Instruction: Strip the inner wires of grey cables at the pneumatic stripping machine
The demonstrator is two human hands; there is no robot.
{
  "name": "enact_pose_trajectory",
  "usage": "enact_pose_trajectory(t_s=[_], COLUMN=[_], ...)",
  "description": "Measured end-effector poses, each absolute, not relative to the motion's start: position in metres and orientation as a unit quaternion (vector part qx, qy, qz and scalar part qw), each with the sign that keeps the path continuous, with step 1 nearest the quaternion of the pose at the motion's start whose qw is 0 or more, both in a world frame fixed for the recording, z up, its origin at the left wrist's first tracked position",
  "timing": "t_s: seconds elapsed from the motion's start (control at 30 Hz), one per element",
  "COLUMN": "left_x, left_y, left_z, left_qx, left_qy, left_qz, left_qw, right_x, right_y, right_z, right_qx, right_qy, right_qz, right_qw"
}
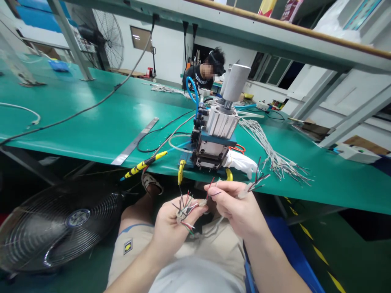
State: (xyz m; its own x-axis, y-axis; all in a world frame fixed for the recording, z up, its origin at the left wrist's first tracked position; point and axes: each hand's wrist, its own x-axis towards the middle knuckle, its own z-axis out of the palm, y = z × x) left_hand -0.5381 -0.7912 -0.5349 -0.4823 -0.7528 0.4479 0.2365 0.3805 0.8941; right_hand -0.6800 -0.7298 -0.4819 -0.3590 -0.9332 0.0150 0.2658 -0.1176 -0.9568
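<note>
My left hand is closed around a bunch of cables, their thin red, black, white and green wire ends fanning out above the fingers. One cable end sticks out to the right between thumb and forefinger. My right hand pinches at the coloured wires of that end, close to the left fingertips. Another cable end with splayed dark and red wires rests against the back of my right hand. The grey cables hang down over my lap, partly hidden by the hands.
A pneumatic press stands at the edge of the green table. White cables lie to its right, a metal ruler to its left. A floor fan stands lower left. Another person sits across the table.
</note>
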Motion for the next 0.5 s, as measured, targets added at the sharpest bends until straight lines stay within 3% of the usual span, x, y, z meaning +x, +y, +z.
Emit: enact_pose_trajectory(t_s=[0.2, 0.5], left_x=[-0.538, -0.535], left_y=[-0.794, -0.789], left_z=[-0.545, -0.55], left_qx=[0.203, 0.248], left_qy=[-0.69, -0.684], left_qz=[-0.509, -0.507], left_qw=[0.473, 0.462], right_x=[-0.68, -0.679], right_y=[-0.724, -0.727], right_z=[-0.482, -0.48], right_qx=[-0.405, -0.408], right_qy=[0.542, 0.576], right_qz=[-0.637, -0.601], right_qw=[0.368, 0.375])
